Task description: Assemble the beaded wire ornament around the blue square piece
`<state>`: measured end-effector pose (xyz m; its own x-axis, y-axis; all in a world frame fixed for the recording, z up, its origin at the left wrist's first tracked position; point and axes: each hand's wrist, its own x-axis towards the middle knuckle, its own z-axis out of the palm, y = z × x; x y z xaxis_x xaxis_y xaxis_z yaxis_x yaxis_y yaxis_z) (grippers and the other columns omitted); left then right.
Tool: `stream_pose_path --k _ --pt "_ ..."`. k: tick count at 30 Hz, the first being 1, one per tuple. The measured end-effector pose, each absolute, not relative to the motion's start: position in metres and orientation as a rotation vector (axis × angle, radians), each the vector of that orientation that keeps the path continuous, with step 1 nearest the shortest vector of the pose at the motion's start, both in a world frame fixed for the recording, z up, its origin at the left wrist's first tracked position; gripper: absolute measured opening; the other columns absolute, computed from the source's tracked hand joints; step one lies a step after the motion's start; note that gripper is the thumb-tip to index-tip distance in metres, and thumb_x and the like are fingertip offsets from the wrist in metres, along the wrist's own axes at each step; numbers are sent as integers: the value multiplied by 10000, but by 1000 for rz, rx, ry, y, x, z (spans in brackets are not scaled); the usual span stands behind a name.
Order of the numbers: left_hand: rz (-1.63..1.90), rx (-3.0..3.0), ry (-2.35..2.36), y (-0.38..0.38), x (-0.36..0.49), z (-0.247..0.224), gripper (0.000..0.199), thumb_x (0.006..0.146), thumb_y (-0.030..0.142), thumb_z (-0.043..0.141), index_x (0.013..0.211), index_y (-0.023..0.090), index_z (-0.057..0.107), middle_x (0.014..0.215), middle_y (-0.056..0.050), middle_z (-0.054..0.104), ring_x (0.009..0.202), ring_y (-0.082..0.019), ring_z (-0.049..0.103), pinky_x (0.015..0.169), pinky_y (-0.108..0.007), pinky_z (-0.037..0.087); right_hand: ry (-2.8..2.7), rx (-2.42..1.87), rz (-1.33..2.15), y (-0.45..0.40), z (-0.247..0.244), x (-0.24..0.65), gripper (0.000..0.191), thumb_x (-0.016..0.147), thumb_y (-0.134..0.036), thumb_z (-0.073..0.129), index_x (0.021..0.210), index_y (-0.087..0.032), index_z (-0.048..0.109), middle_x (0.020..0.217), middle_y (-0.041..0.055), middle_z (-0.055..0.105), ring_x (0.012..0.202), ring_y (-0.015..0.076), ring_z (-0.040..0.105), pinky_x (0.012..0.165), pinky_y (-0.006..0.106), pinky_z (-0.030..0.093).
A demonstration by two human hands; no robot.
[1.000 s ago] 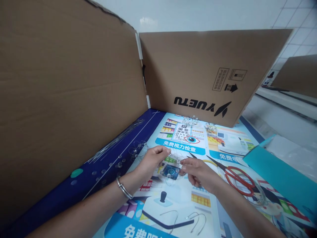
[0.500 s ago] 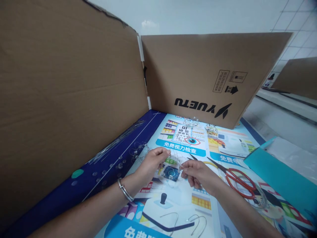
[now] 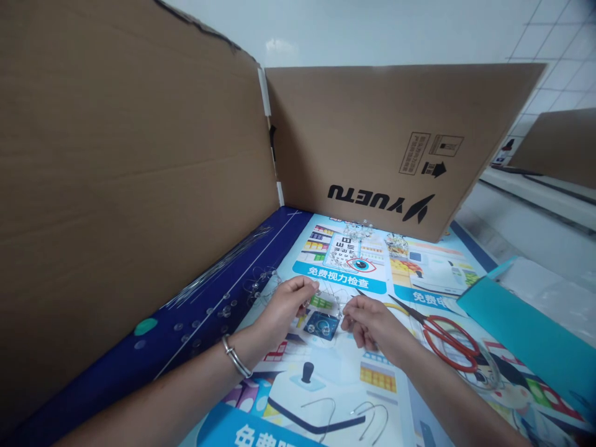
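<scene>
Thin wire with clear beads point(image 3: 321, 329) hangs between my two hands above the printed sheet. My left hand point(image 3: 291, 300), with a silver bangle on its wrist, pinches the wire at its left end. Opposite it, my right hand point(image 3: 370, 320) has thumb and index finger closed on the wire's right part, the other fingers curled below. More beaded wire point(image 3: 261, 282) lies just left of my left hand. Several clear beads point(image 3: 226, 310) are scattered on the dark blue strip. Bent wires point(image 3: 372, 419) rest on the sheet near the front.
Cardboard panels stand at the left point(image 3: 139, 155) and back point(image 3: 372, 124). Red-handled scissors point(image 3: 449, 341) lie right of my right hand, near a teal box point(image 3: 526, 329). Beaded clusters point(image 3: 358, 231) sit by the back panel. Straight wires point(image 3: 218, 267) lie along the left panel.
My right hand has shifted very slightly, its fingertips a little higher. The beads hanging between my hands have changed position. My left hand is almost unmoved.
</scene>
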<state>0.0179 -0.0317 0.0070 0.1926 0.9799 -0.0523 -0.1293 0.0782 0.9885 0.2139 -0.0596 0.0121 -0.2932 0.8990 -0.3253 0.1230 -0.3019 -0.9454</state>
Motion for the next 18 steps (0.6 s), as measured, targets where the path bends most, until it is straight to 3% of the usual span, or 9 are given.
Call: stream_pose_path --k 8,18 --pt "1056 1196 1002 -29 16 7 281 752 386 555 597 168 471 510 53 361 440 -73 317 425 -206 221 -1340 -1307 1624 -59 15 215 229 792 -421 496 819 -195 519 692 -20 584 377 33 398 321 159 186" --pt "932 1385 1039 -25 14 6 402 769 460 503 516 173 379 462 63 324 422 -76 279 433 -216 224 -1453 -1233 1652 -55 14 224 219 802 -400 502 816 -185 542 664 -25 553 410 40 434 343 163 232"
